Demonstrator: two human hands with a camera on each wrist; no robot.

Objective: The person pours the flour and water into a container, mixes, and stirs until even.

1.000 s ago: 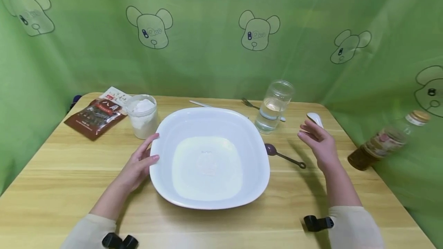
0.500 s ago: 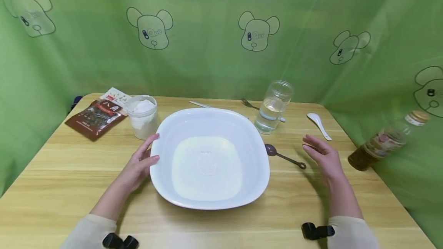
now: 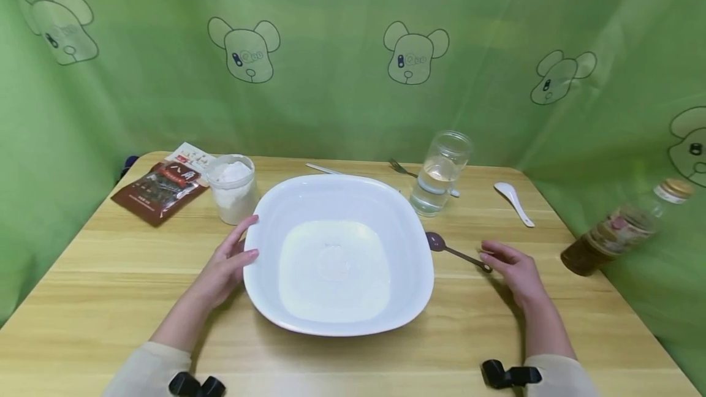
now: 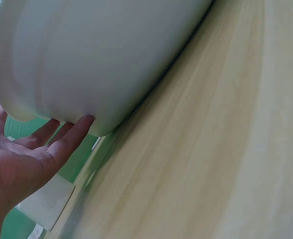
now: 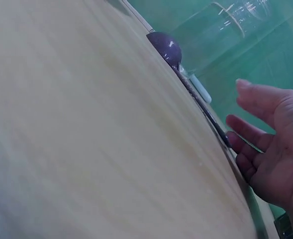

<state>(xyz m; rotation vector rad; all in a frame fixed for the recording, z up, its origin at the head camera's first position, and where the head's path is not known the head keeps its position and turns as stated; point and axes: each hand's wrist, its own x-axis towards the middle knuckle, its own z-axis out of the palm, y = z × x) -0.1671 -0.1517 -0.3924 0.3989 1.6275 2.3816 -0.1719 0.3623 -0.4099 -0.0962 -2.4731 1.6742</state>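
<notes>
My left hand [image 3: 223,271] holds the left side of a large white basin [image 3: 333,268], thumb and index finger at the rim. In the left wrist view, other fingers [image 4: 71,142] lie against the outer wall of the basin [image 4: 101,55]. My right hand [image 3: 515,274], fingers loosely bent and thumb apart, is low over the table by the handle end of a dark purple spoon [image 3: 460,255]. From the right wrist view, fingertips sit close to that spoon's handle [image 5: 206,109]; whether they touch it I cannot tell. The spoon's bowl lies beside the basin's right rim.
A tub of white powder [image 3: 234,192] and a brown spice packet [image 3: 160,192] are back left. Behind the basin stand a glass jar of water [image 3: 438,176] and a fork [image 3: 398,167]. A white spoon [image 3: 514,201] and a corked bottle [image 3: 618,231] are to the right.
My right hand has moved down and nearer, away from the white spoon, towards the purple spoon's handle end. The white spoon has come into full view. My left hand stays on the basin.
</notes>
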